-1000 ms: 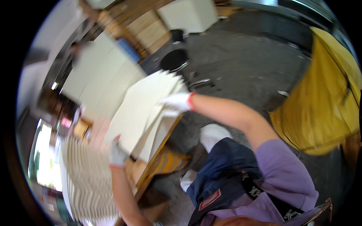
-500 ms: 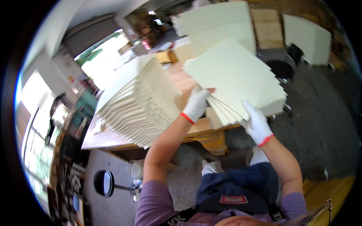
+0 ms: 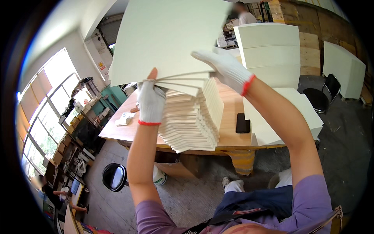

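Several large pale-green boards [image 3: 171, 35] are held up in a slightly fanned, tilted bundle above the table. My left hand [image 3: 152, 103], in a white glove with a red cuff and a bare thumb tip, is closed on their lower left corner. My right hand [image 3: 231, 70], gloved the same way, grips the lower right edge, its thumb stretched over the board's face; some of its fingers are hidden or blurred. Right beneath the bundle stands a stepped stack of similar boards [image 3: 191, 124], its top hidden. Another pile of pale boards [image 3: 280, 113] lies to the right, partly behind my right forearm.
On the wooden table [image 3: 230, 93] are a black phone [image 3: 243, 123] and a crumpled white cloth-like item [image 3: 124, 119]. A tall board pile [image 3: 270, 54] stands behind. Black chairs [image 3: 321, 95] flank the table. One person [image 3: 246, 16] is at the back, another [image 3: 52, 195] at lower left.
Both hands have carried the fanned boards up and left, from the right-hand pile to above the stepped stack. My view has turned, and the phone is now uncovered.
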A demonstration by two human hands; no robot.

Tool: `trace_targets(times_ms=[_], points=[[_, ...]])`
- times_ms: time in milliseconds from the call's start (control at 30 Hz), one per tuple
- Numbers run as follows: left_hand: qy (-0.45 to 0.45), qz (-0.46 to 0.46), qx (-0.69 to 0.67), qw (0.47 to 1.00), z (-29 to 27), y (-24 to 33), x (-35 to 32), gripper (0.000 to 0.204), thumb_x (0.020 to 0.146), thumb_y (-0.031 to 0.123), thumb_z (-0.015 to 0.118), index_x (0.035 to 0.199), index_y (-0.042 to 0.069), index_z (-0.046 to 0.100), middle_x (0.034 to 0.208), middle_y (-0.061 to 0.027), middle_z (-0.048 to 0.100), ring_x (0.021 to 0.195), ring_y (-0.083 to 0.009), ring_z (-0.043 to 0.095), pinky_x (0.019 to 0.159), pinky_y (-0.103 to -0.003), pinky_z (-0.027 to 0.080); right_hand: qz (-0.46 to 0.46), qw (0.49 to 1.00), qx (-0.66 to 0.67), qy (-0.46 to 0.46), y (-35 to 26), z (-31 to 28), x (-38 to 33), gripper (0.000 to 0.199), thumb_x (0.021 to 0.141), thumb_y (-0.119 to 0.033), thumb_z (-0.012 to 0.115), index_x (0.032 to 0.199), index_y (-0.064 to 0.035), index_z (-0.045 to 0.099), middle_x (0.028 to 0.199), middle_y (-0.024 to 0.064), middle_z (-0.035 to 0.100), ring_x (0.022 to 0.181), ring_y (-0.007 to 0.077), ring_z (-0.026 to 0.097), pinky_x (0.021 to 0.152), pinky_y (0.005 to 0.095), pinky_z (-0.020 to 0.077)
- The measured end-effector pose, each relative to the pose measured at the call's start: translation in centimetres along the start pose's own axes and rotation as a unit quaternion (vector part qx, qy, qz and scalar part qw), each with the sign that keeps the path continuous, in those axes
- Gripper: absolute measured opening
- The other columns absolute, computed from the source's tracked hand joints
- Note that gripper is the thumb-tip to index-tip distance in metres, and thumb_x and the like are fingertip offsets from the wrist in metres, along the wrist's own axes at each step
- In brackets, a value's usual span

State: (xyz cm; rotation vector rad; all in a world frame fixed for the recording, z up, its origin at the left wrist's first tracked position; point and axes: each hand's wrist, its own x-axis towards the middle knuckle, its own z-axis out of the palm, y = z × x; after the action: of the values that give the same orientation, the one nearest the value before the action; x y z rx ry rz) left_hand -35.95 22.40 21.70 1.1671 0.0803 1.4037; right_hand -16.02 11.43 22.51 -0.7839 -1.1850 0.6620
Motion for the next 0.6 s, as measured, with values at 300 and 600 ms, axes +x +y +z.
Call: trace_targets(times_ms=[300,600], points=[[0.071,-0.197,-0.035,0.977,-7.0,-6.8,7.7,0.027,0.097,0.003,0.045,0.122,-0.003,0.041,0.129,-0.0237,0.047,0.118,-0.0424,0.053,0.096,-0.060,0.050,0.172,0.985,-0.010,0.001,10.7,-2.6,11.5,0.040,0.090,-0.025,0.071,0.120,-0.0018,0.058,0.121,0.0144,0.062,0.102,0.0259,0.066,0.083,0.0400,0.0580],[-0.057,-0.225,0.208,0.950,-13.8,-8.3,10.5,0.048,0.100,0.026,0.049,0.141,0.003,0.039,0.150,-0.0173,0.035,0.140,-0.0299,0.030,0.111,-0.037,0.034,0.275,0.961,-0.001,-0.024,5.6,-7.0,-0.6,0.070,0.096,-0.056,0.049,0.137,0.0001,0.046,0.107,0.0199,0.065,0.088,0.0233,0.065,0.068,0.0331,0.0553]])
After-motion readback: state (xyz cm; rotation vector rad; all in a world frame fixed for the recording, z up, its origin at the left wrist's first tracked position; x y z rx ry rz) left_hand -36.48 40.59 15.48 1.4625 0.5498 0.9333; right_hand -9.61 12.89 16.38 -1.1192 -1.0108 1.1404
